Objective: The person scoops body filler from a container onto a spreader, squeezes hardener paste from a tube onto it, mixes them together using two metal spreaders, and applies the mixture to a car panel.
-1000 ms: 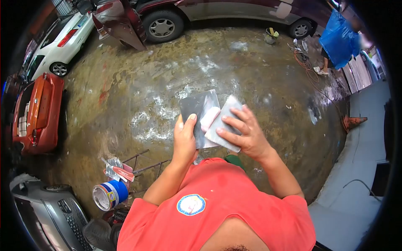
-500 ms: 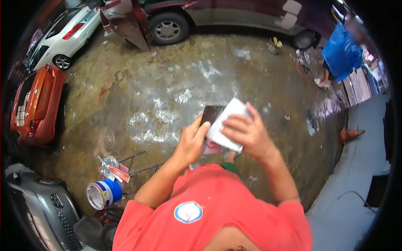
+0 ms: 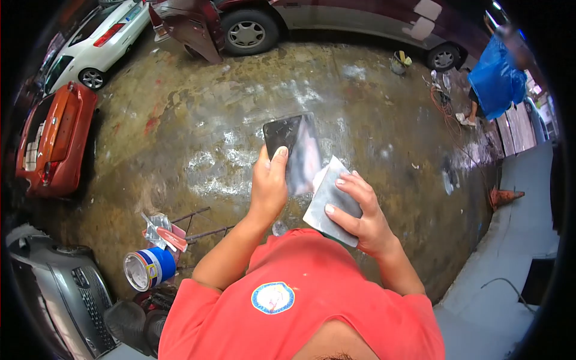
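Note:
My left hand (image 3: 270,186) is closed round the lower left edge of a dark, glossy flat panel (image 3: 283,133), its thumb on the face. The panel is tilted, with a bright reflection across its right part; its exact kind is unclear. To the right and slightly lower, my right hand (image 3: 363,216) grips a folded grey-white sheet (image 3: 327,201) that resembles sandpaper, its fingers spread over the top. A gap separates the sheet from the panel. Both hands are in front of my red shirt (image 3: 336,276), above the stained floor.
A blue and white paint can (image 3: 157,265) and a red-handled tool (image 3: 172,240) are at lower left, by a metal frame (image 3: 207,234). Vehicles and bumpers line the left and back. A person in blue (image 3: 497,78) is at upper right, above an orange cone (image 3: 505,197).
My left hand has raised the dark panel up and left, away from the sheet that overlapped it. My right hand has moved slightly lower with the sheet.

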`<act>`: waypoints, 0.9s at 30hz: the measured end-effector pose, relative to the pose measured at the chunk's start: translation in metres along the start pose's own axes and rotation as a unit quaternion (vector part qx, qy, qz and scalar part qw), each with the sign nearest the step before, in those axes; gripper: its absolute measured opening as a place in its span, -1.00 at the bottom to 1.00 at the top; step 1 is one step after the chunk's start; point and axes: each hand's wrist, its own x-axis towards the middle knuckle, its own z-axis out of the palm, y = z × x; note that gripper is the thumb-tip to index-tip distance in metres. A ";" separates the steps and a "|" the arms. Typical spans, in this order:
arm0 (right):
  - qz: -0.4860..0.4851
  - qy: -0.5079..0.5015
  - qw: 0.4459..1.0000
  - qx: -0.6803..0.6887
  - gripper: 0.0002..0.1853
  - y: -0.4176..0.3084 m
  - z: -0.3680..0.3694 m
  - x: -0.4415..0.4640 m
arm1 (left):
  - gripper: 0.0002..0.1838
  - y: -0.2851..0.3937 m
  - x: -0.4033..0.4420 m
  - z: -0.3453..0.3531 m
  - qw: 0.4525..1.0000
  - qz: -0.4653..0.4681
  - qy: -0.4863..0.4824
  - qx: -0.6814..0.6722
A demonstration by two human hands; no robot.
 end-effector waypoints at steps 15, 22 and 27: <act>0.022 -0.025 0.991 -0.126 -0.57 0.031 0.016 -0.014 | -0.65 -0.036 -0.024 -0.005 0.982 -0.095 -0.031 -0.163; 0.016 -0.085 0.986 -0.144 -0.60 0.029 -0.002 0.004 | -0.66 -0.027 -0.023 -0.001 0.990 -0.071 -0.092 -0.084; 0.025 -0.050 0.971 -0.232 -0.69 0.037 -0.025 0.016 | -0.57 -0.030 -0.027 0.001 0.979 -0.071 -0.190 -0.007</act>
